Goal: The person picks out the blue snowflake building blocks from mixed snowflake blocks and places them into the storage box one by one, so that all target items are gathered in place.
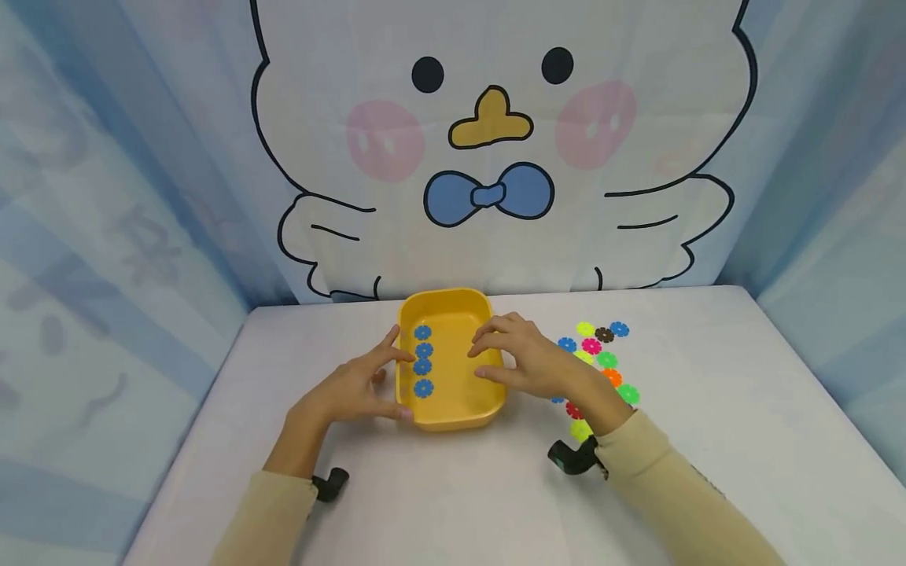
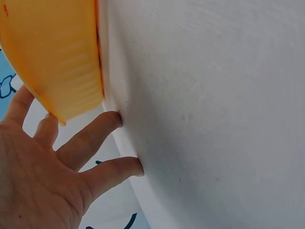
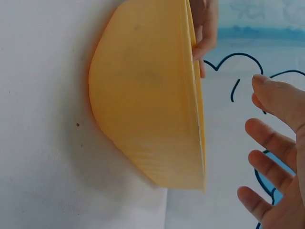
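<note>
A yellow plastic tray [image 1: 460,410] stands on the table, with several blue flower-shaped discs [image 1: 423,367] in a column along its left inner side. At the tray's left wall is my left hand [image 1: 354,385], fingers spread and fingertips right at the rim. The left wrist view shows that hand [image 2: 52,167] beside the yellow wall, two fingers overlapping its edge. Over the tray's right rim hangs my right hand [image 1: 527,358], fingers loosely bent and nothing between them. From the right wrist, this hand [image 3: 281,157] appears apart from the tray wall [image 3: 143,95].
Loose flower discs [image 1: 607,359] in several colours lie on the table right of the tray, partly hidden under my right forearm. A curtain with a cartoon figure [image 1: 488,259] hangs behind the white table [image 1: 708,377]. Each wrist carries a black camera mount [image 1: 573,457].
</note>
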Tool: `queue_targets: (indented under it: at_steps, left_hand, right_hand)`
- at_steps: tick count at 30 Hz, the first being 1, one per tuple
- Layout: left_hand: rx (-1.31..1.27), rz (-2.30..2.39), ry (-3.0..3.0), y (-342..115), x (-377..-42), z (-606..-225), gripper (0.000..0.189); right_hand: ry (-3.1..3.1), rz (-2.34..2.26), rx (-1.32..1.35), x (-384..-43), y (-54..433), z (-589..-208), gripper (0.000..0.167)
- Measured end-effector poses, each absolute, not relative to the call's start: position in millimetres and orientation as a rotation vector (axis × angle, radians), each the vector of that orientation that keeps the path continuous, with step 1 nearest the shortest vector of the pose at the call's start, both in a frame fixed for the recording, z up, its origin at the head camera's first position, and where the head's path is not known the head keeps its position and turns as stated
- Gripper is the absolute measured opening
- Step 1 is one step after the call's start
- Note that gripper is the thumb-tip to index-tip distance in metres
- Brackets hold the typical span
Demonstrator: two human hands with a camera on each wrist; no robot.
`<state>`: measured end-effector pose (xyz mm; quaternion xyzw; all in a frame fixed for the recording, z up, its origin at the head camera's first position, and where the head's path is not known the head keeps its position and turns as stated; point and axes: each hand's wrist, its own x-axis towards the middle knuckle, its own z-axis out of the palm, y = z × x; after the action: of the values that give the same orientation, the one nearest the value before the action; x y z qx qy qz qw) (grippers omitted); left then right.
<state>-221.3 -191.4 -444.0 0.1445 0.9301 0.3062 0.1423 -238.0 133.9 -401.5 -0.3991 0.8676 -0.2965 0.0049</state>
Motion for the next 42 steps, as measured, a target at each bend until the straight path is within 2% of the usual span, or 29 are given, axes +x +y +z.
queue_targets:
  at_steps: [9, 22, 31, 42]
  left_hand:
    - [0.434, 0.915, 2.665, -192, -222, -440, 0.087]
    - [0.413, 0.924, 2.679, -191, -220, -447, 0.086]
    - [0.441, 0.878, 2.718, -195, -222, -440, 0.088]
    - [0.422, 0.884, 2.693, -196, -221, -442, 0.088]
  right_hand:
    - [2.788, -0.987, -1.197, -239, 153, -400, 0.023]
    - [2.904, -0.903, -1.053, -249, 217, -403, 0.024]
    - [2.975, -0.833, -0.988, -255, 241, -408, 0.028]
    - [3.01, -0.842, -0.867, -262, 268, -426, 0.025]
